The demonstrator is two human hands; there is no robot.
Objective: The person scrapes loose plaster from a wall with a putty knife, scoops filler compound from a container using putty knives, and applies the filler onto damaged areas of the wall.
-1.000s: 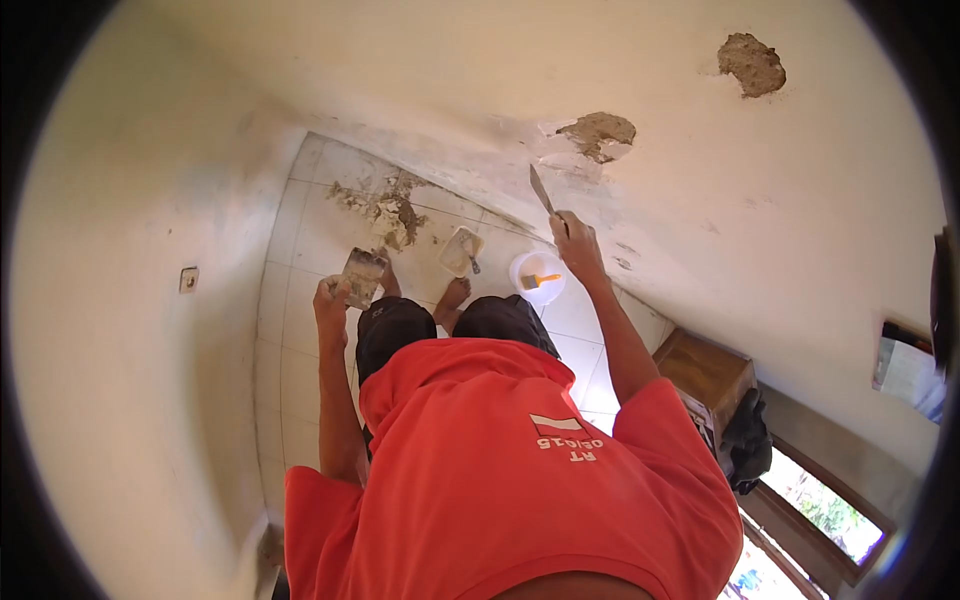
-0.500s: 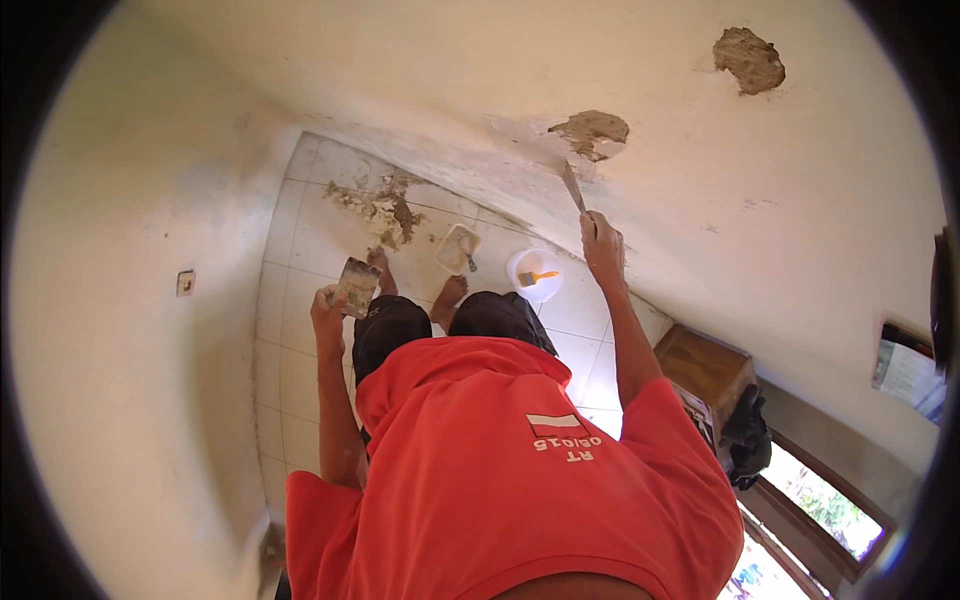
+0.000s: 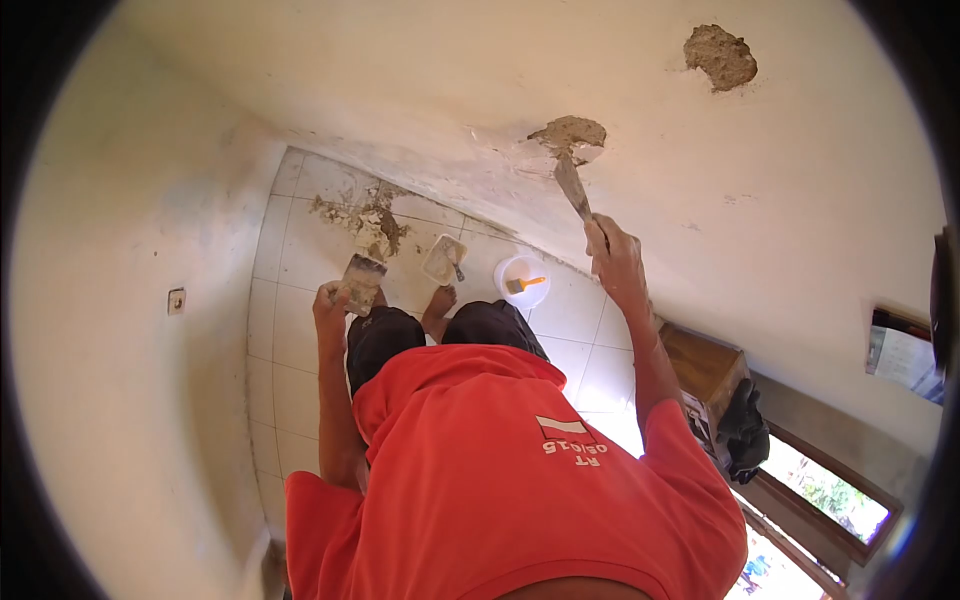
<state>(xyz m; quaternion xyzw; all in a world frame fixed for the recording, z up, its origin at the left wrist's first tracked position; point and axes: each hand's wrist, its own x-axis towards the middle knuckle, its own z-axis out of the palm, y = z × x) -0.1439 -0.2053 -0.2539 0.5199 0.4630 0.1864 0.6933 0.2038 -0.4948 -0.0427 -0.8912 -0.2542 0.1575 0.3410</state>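
My right hand (image 3: 618, 262) is closed round the handle of a putty knife (image 3: 572, 188), its blade up at the lower edge of a rough brown hole (image 3: 572, 135) in the pale wall. Whitish filler shows along that lower edge. Lower on the left, my left hand (image 3: 330, 306) grips a flat, rectangular plate smeared with filler (image 3: 362, 284), held out over my knee. A second bare patch (image 3: 720, 57) lies farther up the wall.
On the tiled floor stand a white tray (image 3: 443, 260) with a tool in it and a white bucket (image 3: 523, 282) with a yellow-handled brush (image 3: 524, 285). Plaster rubble (image 3: 378, 222) lies by the wall. A wooden cabinet (image 3: 700, 365) is at right; a wall socket (image 3: 176, 301) is at left.
My right hand has shifted slightly right and down, and the knife blade now overlaps the hole's lower edge instead of sitting below it. The whole view has shifted a little; my left hand still grips the plate.
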